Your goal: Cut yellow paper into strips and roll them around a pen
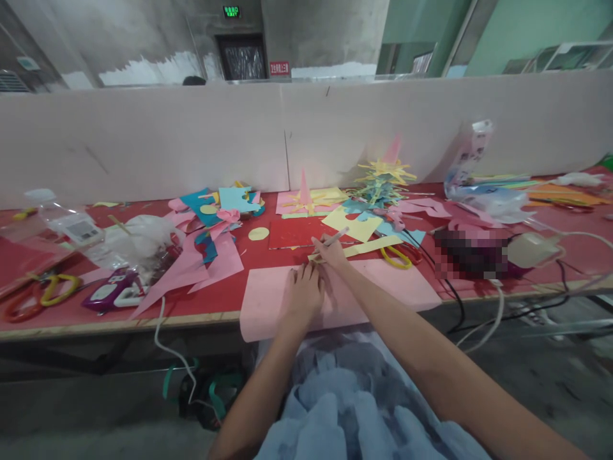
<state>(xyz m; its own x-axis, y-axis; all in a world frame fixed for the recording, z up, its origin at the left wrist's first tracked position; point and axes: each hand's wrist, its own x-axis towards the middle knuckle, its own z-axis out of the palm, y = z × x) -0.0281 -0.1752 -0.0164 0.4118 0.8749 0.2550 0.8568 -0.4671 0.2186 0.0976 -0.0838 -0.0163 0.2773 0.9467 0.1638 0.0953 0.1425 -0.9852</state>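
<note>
A pale pen (338, 235) slants up out of my right hand (330, 254), whose fingers are closed around it. Its lower tip is hidden by the fingers. My left hand (308, 291) lies flat beside it, fingers stretched forward over the near pink sheet (393, 287). Under the pen hand runs a narrow yellow paper strip (373, 245), reaching to my left fingertips. Just beyond lie a red sheet (294, 233) and a notched yellow piece of paper (352, 223). Yellow-handled scissors (396, 257) rest right of my right hand.
Paper scraps (215, 255), a glue gun (115, 294), a plastic bottle (71, 220) and other scissors (43, 294) lie left. A layered paper tree (383, 185) stands behind; a plastic bag (493, 201) and cables (453, 291) are right. A white partition (191, 140) borders the table's back.
</note>
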